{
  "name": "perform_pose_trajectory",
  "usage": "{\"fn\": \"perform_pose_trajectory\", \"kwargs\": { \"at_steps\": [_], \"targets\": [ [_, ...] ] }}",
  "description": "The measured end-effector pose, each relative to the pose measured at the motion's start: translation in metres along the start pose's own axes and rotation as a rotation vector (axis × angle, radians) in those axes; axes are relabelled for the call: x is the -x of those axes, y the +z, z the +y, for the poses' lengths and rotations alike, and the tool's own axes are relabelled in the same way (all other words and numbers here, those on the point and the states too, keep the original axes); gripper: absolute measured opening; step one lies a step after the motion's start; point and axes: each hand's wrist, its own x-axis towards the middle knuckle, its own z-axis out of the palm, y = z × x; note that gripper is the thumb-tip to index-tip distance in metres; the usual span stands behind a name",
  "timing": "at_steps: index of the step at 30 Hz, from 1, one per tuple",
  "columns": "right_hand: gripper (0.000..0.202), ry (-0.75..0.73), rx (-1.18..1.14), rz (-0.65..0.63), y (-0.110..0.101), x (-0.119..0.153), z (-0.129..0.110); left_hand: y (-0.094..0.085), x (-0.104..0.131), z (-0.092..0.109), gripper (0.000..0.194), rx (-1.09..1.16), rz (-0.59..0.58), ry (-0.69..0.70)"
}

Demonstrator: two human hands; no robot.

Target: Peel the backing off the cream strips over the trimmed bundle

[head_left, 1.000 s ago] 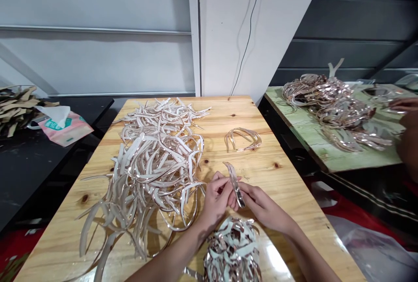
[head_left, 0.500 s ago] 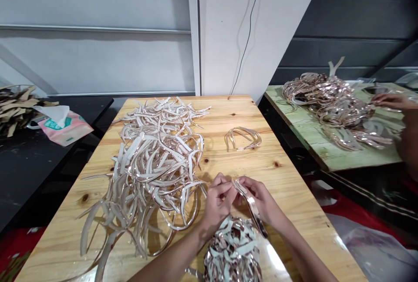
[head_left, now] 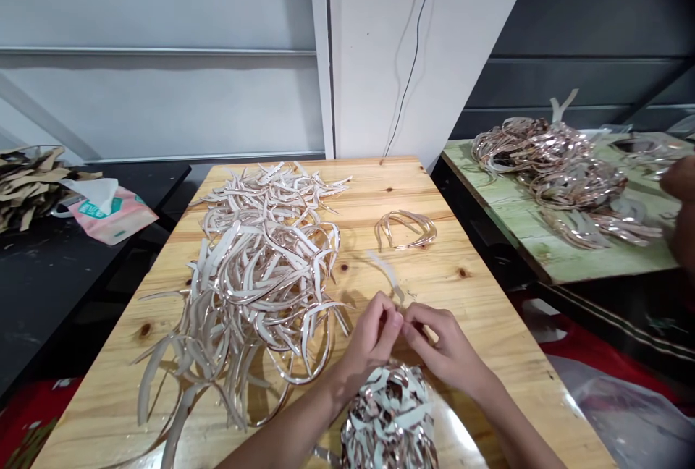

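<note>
My left hand (head_left: 376, 333) and my right hand (head_left: 444, 346) meet over the near part of the wooden table, fingertips closed in a pinch. From between them a pale, blurred strip (head_left: 389, 275) points away toward the far side; its near end is hidden by my fingers. Close below my hands lies a heap of short shiny rose-gold strips with whitish backs (head_left: 392, 415). To the left spreads a large tangled pile of curved rose-gold strips with white backs (head_left: 255, 266). Beyond my right hand, a few curved rose-gold strips (head_left: 406, 230) rest together.
A pink tissue pack (head_left: 114, 216) and brown scraps (head_left: 27, 183) sit on the dark table at left. On the pale green table (head_left: 570, 259) at right is another pile of shiny strips (head_left: 554, 165), with another person's blurred hand (head_left: 681, 183) beside it. A plastic bag (head_left: 624, 411) lies lower right.
The shiny strip that hung toward me over my right hand now points away, pale side showing. My fingertips have come together slightly lower. The other person's hand has drawn back to the right.
</note>
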Motion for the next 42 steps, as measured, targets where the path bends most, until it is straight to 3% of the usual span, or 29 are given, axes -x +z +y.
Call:
{"fn": "perform_pose_trajectory", "kwargs": {
  "at_steps": [4,10,14,24,33,38,42],
  "targets": [
    [0.03,0.011,-0.086,-0.042,0.002,0.0,0.0,-0.003,-0.002,0.008,0.028,-0.034,-0.136,0.007],
    [0.033,0.067,-0.311,0.02,0.001,0.002,0.001,-0.006,-0.001,0.017,0.035,-0.112,-0.185,0.008],
    [0.032,0.035,-0.182,0.015,-0.003,0.003,0.001,-0.009,-0.001,0.022,0.033,-0.083,-0.259,-0.002],
    [0.024,0.001,-0.069,-0.021,-0.001,0.0,-0.001,-0.003,0.0,0.018,0.037,-0.074,-0.157,0.019],
    [0.025,0.087,-0.363,0.048,0.008,0.0,0.002,-0.003,0.001,0.006,0.031,-0.118,-0.066,0.119],
    [0.021,0.206,-0.622,0.096,0.015,0.0,0.014,-0.002,0.0,-0.001,0.034,-0.061,0.012,0.069],
    [0.018,0.214,-0.869,0.165,0.022,-0.004,0.017,-0.001,-0.002,-0.003,0.039,0.071,0.063,-0.017]
  ]
}}
